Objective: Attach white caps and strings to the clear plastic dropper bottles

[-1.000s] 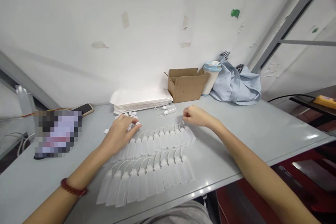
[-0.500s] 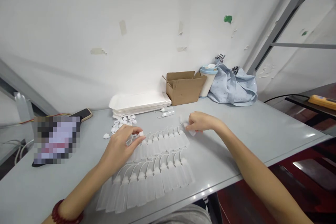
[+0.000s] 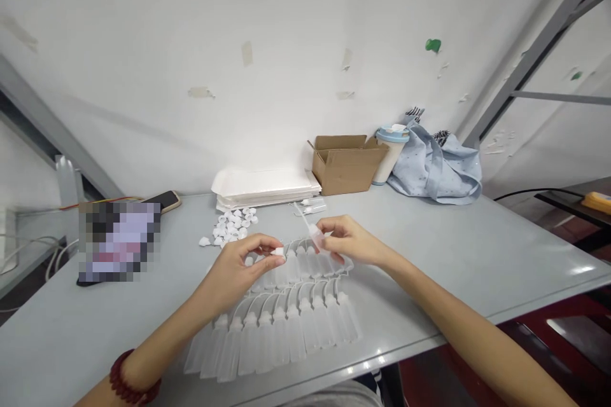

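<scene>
Between thumb and fingertips, my left hand [image 3: 248, 265] pinches a small white cap [image 3: 279, 252] above the back row of bottles. My right hand [image 3: 351, 240] grips a translucent bottle [image 3: 316, 235], tilted, with its thin tube pointing up and left. Under and in front of both hands lie two rows of translucent bottles; the front row [image 3: 272, 337] shows fully, while the back row [image 3: 296, 264] is partly hidden by my hands. Loose white caps [image 3: 233, 226] are piled behind my left hand.
White flat sheets [image 3: 265, 187] are stacked by the wall, beside an open cardboard box [image 3: 351, 168], a cup [image 3: 389, 156] and a blue cloth bag [image 3: 436, 168]. Two bottles [image 3: 315, 205] lie before the box. A phone [image 3: 169, 201] and a blurred-out item [image 3: 121, 241] are at left.
My right hand has lifted the bottle and brought it left, closer to my left hand. My left hand has shifted slightly right with the cap. The whole view has shifted a little.
</scene>
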Available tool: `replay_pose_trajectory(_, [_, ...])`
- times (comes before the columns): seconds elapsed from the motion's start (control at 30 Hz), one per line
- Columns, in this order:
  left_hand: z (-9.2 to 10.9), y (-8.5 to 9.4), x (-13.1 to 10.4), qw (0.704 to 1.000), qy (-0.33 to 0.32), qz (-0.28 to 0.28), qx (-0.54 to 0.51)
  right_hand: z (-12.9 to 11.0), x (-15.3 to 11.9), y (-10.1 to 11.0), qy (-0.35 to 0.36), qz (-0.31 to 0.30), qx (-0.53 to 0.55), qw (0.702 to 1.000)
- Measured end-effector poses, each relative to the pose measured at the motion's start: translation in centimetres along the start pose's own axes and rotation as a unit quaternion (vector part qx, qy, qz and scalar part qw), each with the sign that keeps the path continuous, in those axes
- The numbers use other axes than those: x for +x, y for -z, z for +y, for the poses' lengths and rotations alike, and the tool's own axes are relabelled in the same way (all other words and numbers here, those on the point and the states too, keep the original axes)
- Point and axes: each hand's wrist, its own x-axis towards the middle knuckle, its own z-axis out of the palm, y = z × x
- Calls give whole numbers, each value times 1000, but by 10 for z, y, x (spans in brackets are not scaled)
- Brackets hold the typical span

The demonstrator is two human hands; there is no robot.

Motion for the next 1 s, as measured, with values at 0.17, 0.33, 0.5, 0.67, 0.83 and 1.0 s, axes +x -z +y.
replay_pose_trajectory(0.17, [4, -1, -2, 998, -21, -21, -55, -7, -5, -29, -17, -83, 49, 995])
replay_pose_trajectory(0.33, [8, 0, -5, 996, -26, -54, -71, -5, -4, -26, -33, -135, 8, 990])
replay_pose_trajectory(0.5, [8, -6, -7, 996, -45, -61, -56, 0, -1, -16, -21, -187, -21, 982])
replay_pose_trajectory(0.67, [6, -7, -6, 997, -37, -51, -50, -5, -4, -19, -23, -154, 11, 988])
replay_pose_trajectory(0.83, [9, -1, -4, 997, -9, -36, -74, 4, -1, -23, -20, -72, 63, 995])
replay_pose_trajectory(1.0, [10, 2, -5, 998, -12, -31, -58, 9, -1, -27, 9, -39, 51, 998])
